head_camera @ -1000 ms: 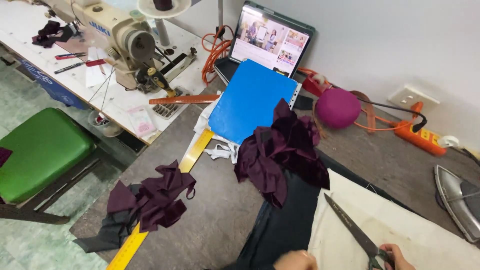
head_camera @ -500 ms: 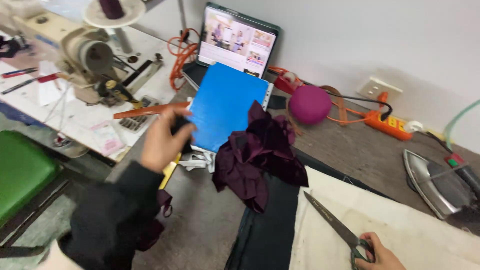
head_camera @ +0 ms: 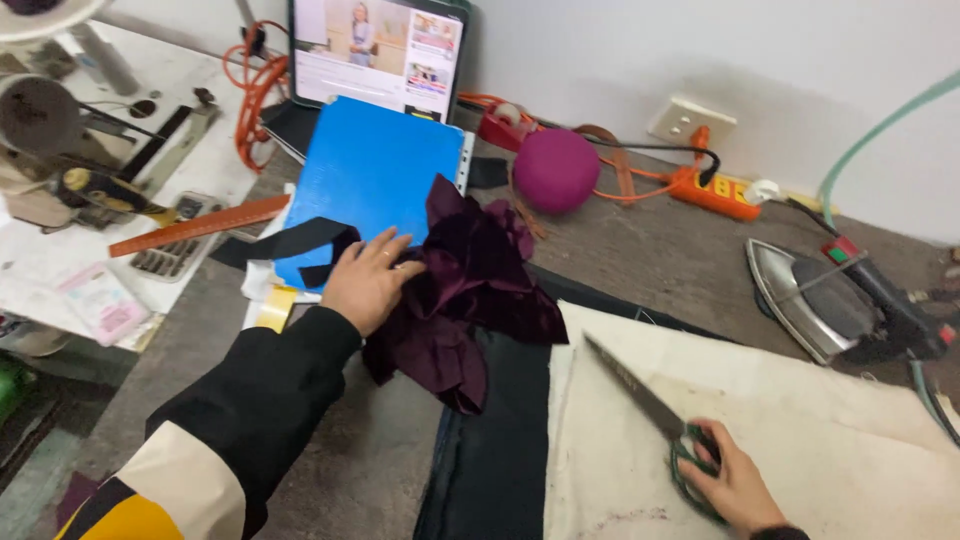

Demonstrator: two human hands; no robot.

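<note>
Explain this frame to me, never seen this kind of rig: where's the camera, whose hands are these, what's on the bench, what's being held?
There is no machine here. The one picture comes from a camera worn on a person's head, looking down at their own two bare hands over a grey worktable.

The left hand, in a black sleeve, rests on a pile of dark purple fabric scraps at the edge of a blue folder. The right hand grips green-handled scissors, blades closed, lying on a cream cloth.

Also on the table: black fabric, a yellow ruler, a magenta ball, a clothes iron, an orange power strip and a tablet showing a video. A sewing machine stands on the left.
</note>
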